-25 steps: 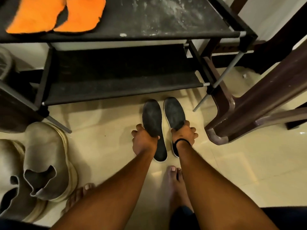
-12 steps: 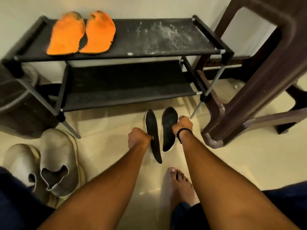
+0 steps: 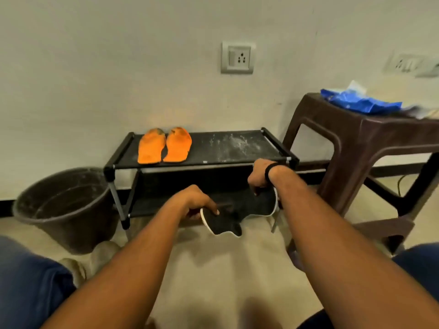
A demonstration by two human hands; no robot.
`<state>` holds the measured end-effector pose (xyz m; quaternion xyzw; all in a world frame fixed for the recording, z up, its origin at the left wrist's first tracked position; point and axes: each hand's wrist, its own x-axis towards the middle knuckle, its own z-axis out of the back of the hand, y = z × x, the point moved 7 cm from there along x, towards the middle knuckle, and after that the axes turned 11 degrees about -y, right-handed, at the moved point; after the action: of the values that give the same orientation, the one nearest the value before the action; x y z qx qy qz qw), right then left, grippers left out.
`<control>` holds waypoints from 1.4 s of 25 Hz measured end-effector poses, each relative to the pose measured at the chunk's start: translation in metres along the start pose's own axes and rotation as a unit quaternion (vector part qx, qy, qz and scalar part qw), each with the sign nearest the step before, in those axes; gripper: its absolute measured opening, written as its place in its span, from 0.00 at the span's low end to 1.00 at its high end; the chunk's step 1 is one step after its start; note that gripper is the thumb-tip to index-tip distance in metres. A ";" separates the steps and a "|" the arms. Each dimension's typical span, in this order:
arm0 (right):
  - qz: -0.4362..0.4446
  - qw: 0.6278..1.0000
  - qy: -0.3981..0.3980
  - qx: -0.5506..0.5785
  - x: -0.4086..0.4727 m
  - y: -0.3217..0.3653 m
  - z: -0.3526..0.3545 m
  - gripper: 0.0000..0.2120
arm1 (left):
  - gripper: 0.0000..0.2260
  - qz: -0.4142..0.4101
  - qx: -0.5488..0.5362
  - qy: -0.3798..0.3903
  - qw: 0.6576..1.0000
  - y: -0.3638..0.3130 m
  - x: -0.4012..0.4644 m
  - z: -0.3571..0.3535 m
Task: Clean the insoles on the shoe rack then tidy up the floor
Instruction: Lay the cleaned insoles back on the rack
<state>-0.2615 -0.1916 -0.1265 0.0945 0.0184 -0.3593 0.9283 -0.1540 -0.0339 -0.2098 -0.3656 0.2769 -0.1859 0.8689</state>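
Two black insoles with white edges hang in the air in front of the shoe rack [image 3: 273, 160]. My left hand [image 3: 197, 201] grips the left black insole [image 3: 221, 223] at its end. My right hand [image 3: 260, 175] pinches the right black insole [image 3: 266, 204] from above, near the rack's lower shelf. Their dark surfaces overlap and blur together in the middle. A pair of orange insoles [image 3: 164, 146] lies side by side on the left of the rack's top shelf. White dust [image 3: 232, 143] speckles the right half of that shelf.
A dark bucket [image 3: 64, 207] stands on the floor left of the rack. A brown plastic stool [image 3: 356, 148] with a blue packet [image 3: 361, 103] on top stands at the right. Beige shoes [image 3: 95, 257] peek out beside my left knee. A wall socket [image 3: 237, 58] sits above the rack.
Both hands have lifted the black insoles off the floor up to the level of the rack's lower shelf. The view has tilted up, showing the wall and stool top.
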 end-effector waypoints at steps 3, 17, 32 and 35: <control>0.051 0.997 -0.033 -0.045 -0.029 0.012 0.075 0.11 | 0.11 -0.045 0.000 0.008 0.999 -0.048 -0.027 0.048; -0.091 0.821 -0.270 0.495 0.033 -0.052 0.106 0.04 | 0.04 -0.096 -0.367 -0.105 0.919 -0.095 0.011 0.093; -0.202 0.849 -0.293 0.391 0.150 -0.075 0.016 0.07 | 0.09 -0.078 -0.247 -0.195 0.946 -0.094 0.130 0.044; -0.214 0.852 -0.301 0.372 0.154 -0.077 0.018 0.08 | 0.04 -0.075 -0.235 -0.195 0.949 -0.093 0.136 0.045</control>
<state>-0.1997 -0.3532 -0.1371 0.3135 -0.3776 -0.5397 0.6840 -0.0321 -0.1434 -0.1618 -0.6081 0.1097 -0.1056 0.7791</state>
